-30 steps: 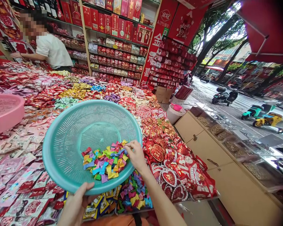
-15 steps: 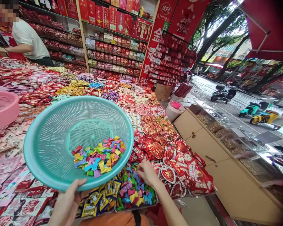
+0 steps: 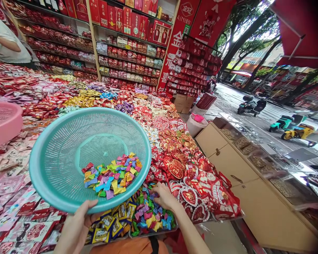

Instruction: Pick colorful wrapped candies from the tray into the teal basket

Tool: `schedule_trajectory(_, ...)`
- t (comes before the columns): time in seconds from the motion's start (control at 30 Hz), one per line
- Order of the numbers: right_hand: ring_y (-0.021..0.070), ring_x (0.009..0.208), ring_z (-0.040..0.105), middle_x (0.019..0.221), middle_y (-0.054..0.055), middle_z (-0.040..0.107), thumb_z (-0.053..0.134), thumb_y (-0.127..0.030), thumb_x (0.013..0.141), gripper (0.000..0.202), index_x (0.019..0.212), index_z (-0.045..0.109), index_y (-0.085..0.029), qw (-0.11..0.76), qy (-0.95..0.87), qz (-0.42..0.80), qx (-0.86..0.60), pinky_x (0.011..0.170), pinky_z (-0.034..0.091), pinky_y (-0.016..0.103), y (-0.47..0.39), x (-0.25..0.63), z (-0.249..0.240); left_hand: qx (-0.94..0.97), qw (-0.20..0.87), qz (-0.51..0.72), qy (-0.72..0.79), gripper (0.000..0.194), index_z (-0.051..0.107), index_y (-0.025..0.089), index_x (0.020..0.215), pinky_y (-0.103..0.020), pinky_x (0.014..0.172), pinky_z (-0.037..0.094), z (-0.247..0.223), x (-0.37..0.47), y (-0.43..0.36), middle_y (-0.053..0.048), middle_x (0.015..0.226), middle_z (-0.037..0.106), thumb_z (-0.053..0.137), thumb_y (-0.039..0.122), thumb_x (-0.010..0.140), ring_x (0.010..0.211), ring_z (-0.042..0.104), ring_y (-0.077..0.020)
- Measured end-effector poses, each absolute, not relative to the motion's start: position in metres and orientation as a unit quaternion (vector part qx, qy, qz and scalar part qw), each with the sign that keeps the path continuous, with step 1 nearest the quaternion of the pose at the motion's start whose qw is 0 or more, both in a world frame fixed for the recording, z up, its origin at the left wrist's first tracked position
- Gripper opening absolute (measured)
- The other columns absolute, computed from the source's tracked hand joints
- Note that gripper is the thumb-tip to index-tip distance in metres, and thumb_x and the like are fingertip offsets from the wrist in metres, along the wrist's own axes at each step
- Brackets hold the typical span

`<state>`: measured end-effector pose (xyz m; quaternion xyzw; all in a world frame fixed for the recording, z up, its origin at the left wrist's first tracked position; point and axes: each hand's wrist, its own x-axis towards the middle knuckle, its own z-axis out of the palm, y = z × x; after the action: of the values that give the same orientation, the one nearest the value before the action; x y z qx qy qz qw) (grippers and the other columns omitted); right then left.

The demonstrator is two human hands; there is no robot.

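Observation:
My left hand [image 3: 81,220] grips the near rim of a turquoise plastic basket [image 3: 60,148], thumb over the rim and fingers underneath. The basket is tilted towards me, and small candies in bright wrappers [image 3: 113,176] lie in its lower right part. To its right, my right hand [image 3: 163,195] reaches down to a tray of similar colourful wrapped candies [image 3: 151,215]. Its thumb and fingers are apart, curved, with the tips at the candies. Partly beneath the basket, yellow-and-navy wrapped sweets [image 3: 108,225] fill the neighbouring section.
A pink basket [image 3: 5,121] stands at the left. Red heart-shaped packets [image 3: 189,195] are heaped to the right, beside a beige cabinet [image 3: 235,169]. Loaded shelves [image 3: 129,56] line the back. A person in a white top [image 3: 7,38] is at the far left.
The turquoise basket has shifted slightly to the right. My right hand has moved a little left and down at the candies. The other person has moved further left.

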<state>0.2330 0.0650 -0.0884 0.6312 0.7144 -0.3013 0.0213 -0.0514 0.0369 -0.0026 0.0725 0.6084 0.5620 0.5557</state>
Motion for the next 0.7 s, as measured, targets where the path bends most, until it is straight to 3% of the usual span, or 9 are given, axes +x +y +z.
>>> schedule_trajectory(0.27, 0.0247, 0.101, 0.049, 0.107, 0.007, 0.057, 0.071, -0.023, 0.075, 0.039, 0.114, 0.069, -0.029, 0.063, 0.73, -0.303, 0.61, 0.076, 0.032, 0.03, 0.07, 0.233, -0.095, 0.078, 0.561, 0.561, 0.604, 0.031, 0.063, 0.016, 0.057, -0.026, 0.051, 0.056, 0.0, -0.052, 0.036, 0.0, 0.067, 0.063, 0.072, 0.004, 0.03, 0.063, 0.058, -0.017)
schedule_trajectory(0.7, 0.0246, 0.103, 0.05, 0.108, 0.008, 0.058, 0.07, -0.021, 0.074, 0.032, 0.106, 0.069, -0.022, 0.038, 0.712, -0.311, 0.628, 0.078, 0.033, 0.029, 0.068, 0.234, -0.101, 0.081, 0.557, 0.559, 0.609, 0.03, 0.063, 0.016, 0.058, -0.027, 0.051, 0.056, 0.001, -0.051, 0.036, 0.001, 0.067, 0.063, 0.069, 0.003, 0.032, 0.064, 0.058, -0.0174)
